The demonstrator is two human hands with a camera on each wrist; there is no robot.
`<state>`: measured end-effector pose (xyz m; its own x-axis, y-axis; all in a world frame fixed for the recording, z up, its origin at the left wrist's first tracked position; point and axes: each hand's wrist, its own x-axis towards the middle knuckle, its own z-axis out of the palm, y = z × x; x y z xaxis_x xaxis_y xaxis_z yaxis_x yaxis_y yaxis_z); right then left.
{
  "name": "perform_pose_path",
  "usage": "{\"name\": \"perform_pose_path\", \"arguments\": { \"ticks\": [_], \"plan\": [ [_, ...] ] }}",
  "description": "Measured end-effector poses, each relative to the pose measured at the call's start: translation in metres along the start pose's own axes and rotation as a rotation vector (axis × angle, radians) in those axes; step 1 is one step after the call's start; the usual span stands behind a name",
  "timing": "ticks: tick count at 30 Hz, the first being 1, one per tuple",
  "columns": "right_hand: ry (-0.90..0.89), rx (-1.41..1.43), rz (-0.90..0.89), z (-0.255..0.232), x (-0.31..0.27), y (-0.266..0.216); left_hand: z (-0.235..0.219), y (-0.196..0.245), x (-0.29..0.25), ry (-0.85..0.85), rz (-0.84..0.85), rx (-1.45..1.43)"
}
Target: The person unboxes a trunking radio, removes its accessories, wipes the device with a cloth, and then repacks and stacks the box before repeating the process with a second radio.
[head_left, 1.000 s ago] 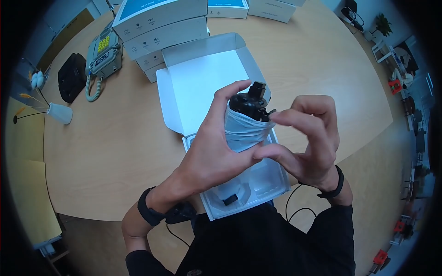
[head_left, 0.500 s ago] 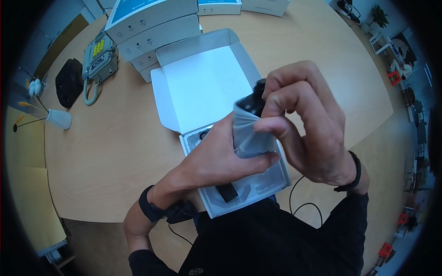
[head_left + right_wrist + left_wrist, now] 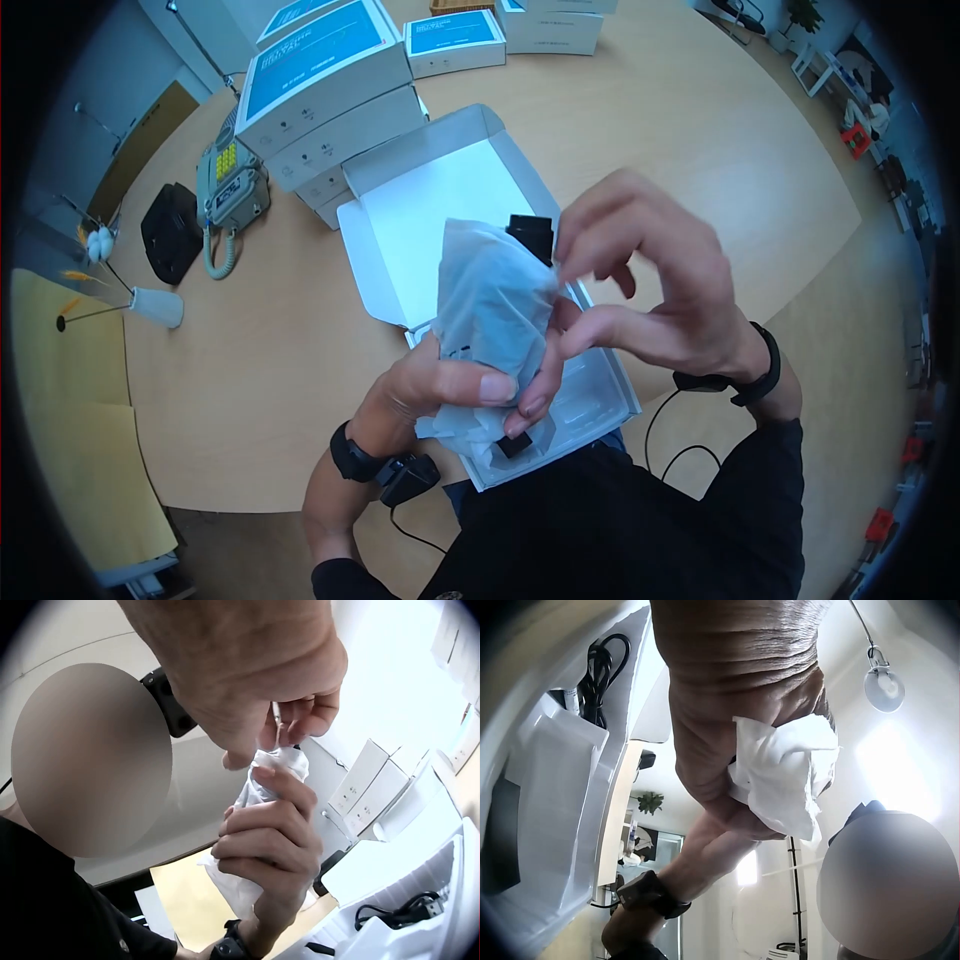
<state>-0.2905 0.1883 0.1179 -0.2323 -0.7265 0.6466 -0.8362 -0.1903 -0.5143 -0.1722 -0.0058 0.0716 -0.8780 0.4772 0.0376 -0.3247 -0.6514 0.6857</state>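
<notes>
My left hand (image 3: 455, 380) grips a black device (image 3: 532, 236) inside a thin white bag (image 3: 490, 295), its thumb across the front and fingers behind. Only a block-shaped black end sticks out at the top; the bag hides the rest, so its kind does not show. Loose bag material hangs below the thumb. At the bag's upper right edge, my right hand (image 3: 660, 275) touches with its fingertips, thumb apart from the index finger and close to the left fingers. Under both hands lies an open white box (image 3: 440, 195) with a moulded tray (image 3: 590, 395).
A black piece (image 3: 513, 443) and a coiled black cable (image 3: 405, 909) lie in the tray. Stacked white boxes (image 3: 335, 130) stand behind, left of centre. At the left are a telephone (image 3: 232, 190), a black case (image 3: 171, 232) and a white vase (image 3: 158, 307).
The left hand has turned and lowered the wrapped device, so the bag's broad side now faces up. The right hand went up to the device's top, then came down to the bag's edge.
</notes>
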Motion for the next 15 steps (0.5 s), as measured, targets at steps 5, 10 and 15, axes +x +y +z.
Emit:
{"name": "perform_pose_path", "arguments": {
  "ticks": [5, 10, 15],
  "plan": [
    [-0.032, 0.023, 0.018, 0.003, -0.001, -0.007, -0.002, -0.009, -0.001, -0.009, 0.003, 0.002],
    [0.004, -0.092, -0.021, 0.006, 0.002, -0.016, -0.009, -0.016, -0.004, -0.117, -0.056, -0.038],
    [0.053, -0.123, -0.051, 0.009, -0.001, -0.020, -0.012, -0.011, -0.006, -0.152, -0.088, -0.004]
  ]
}}
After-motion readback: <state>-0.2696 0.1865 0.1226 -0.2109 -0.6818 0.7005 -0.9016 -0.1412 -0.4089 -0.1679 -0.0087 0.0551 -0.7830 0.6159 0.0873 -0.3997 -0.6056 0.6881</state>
